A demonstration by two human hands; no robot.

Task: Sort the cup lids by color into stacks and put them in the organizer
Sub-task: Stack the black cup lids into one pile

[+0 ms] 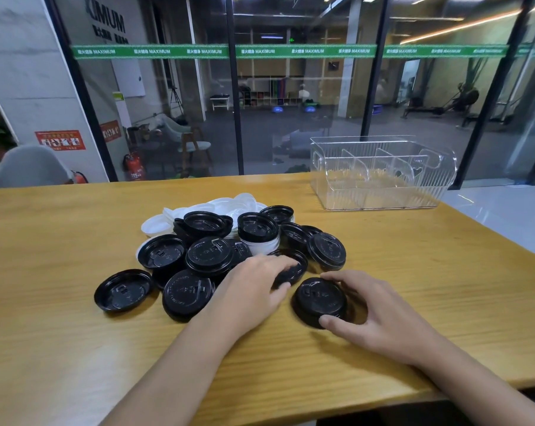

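The right hand (380, 312) grips a black lid (320, 298), thumb on its near rim and fingers curled round its far rim. This lid lies flat on the table (413, 272), top side up. Being round, it has no long axis to speak of.

The left hand (254, 287) sits just beside it and reaches onto a second lid (294, 269) at the near edge of the pile. Its fingers are laid over that lid and the thumb is under the near rim. They are blurred, so I cannot tell whether they pinch it or only rest on it.

Beyond and to the left of the left hand is the heap of black lids (209, 255). Some lie top up, others underside up, and several lean on their neighbours. One upturned lid (123, 290) lies flat and alone, well left of the left hand. The white lids (229, 204) lie at the back of the heap, farthest from both hands.

The organizer (380, 173) is clear and split by upright dividers. It stands well beyond the right hand, its long axis running left to right by the table's far edge. Bare wood lies between the right hand and the organizer, and more spreads right of that hand toward the table's right edge. The near edge runs under both forearms.
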